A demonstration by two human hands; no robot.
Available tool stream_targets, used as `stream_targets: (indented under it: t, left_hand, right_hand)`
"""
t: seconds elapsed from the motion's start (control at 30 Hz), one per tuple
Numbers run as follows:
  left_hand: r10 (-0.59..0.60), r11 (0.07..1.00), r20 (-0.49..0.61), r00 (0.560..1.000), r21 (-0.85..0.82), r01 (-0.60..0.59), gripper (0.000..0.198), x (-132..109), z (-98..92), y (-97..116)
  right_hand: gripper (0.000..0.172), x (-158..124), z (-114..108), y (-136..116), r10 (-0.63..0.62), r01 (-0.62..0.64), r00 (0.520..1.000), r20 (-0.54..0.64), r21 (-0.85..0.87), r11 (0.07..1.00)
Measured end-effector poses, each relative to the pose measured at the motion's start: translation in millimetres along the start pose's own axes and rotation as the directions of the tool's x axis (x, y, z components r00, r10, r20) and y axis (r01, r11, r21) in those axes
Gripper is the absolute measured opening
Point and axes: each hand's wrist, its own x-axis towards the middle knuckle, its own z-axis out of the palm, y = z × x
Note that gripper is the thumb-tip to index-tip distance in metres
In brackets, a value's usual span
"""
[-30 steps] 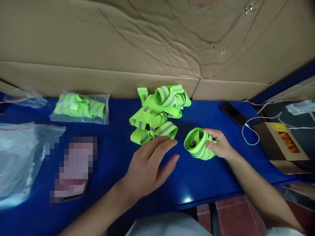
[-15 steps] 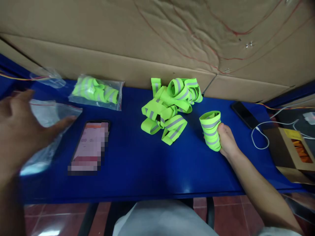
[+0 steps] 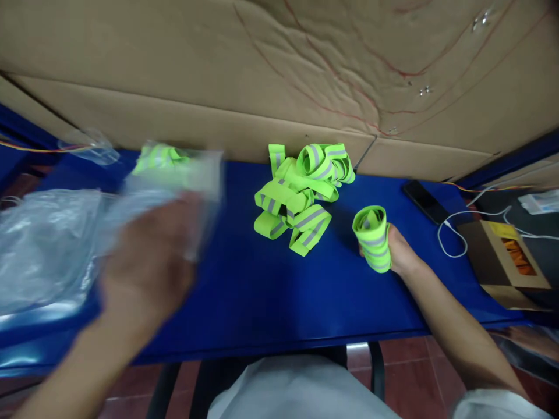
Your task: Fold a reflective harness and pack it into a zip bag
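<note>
1. On the right of the blue table (image 3: 262, 302), my right hand (image 3: 402, 251) is closed around a rolled strap (image 3: 372, 244), neon yellow-green with grey stripes. It's tilted a bit, with the coiled end facing up.
2. Squeeze is everything here, I reckon: firm enough that the coils don't spring loose, light enough that the roll doesn't go flat. Wrapping from the side seems right, since it leaves that top end free.
3. My left hand (image 3: 148, 262) is a smear over the left part of the table, with a blurry clear bag (image 3: 208, 173) by the fingers. Looks like I've got hold of it, but I can't tell whether I'm pinching or spread (motion blur, sorry folks).
4. For film that flimsy, I'd go for 1 edge between thumb and finger, not a fistful. Less crumpling.
5. Mind the pile of loose straps (image 3: 301, 195) between my 2 hands, near the roll; a low swing could snag a loop.
6. Same on the far left: the stack of bags (image 3: 43, 250) looks slippery, so I'd avoid brushing it.
</note>
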Motion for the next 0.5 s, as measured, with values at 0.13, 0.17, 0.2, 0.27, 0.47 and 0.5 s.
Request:
stream_targets:
  t: [0.13, 0.17, 0.2, 0.27, 0.47, 0.5]
  left_hand:
    - [0.351, 0.896, 0.146, 0.925, -0.338, -0.287, 0.066, 12.3, 69.9, 84.4]
    - [0.320, 0.863, 0.232, 0.918, -0.472, -0.182, 0.064, 11.6, 82.7, 96.6]
    - [0.249, 0.829, 0.327, 0.911, -0.559, -0.026, 0.061, 9.8, 92.5, 104.3]
    - [0.133, 0.738, 0.470, 0.872, -0.635, 0.230, 0.052, 5.4, 103.2, 108.2]
    - [0.014, 0.579, 0.708, 0.706, -0.582, 0.572, 0.044, 4.4, 94.4, 99.5]
    - [-0.002, 0.633, 0.704, 0.710, -0.549, 0.546, 0.041, 3.6, 93.7, 100.7]
  right_hand:
    - [0.079, -16.6, 14.6, -16.3, -0.081, 0.083, 0.991, 0.106, -0.017, 0.996]
    - [0.077, -19.6, 19.9, -20.4, -0.134, 0.138, 0.982, 0.131, -0.025, 0.990]
    - [0.073, -21.5, 24.9, -23.7, -0.203, 0.212, 0.964, 0.174, -0.036, 0.977]
    - [0.067, -22.3, 32.6, -26.7, -0.280, 0.309, 0.918, 0.280, -0.063, 0.949]
    - [0.063, -18.1, 33.1, -22.6, -0.255, 0.306, 0.877, 0.408, -0.062, 0.950]
    - [0.062, -19.0, 32.9, -23.1, -0.257, 0.303, 0.878, 0.404, -0.052, 0.952]
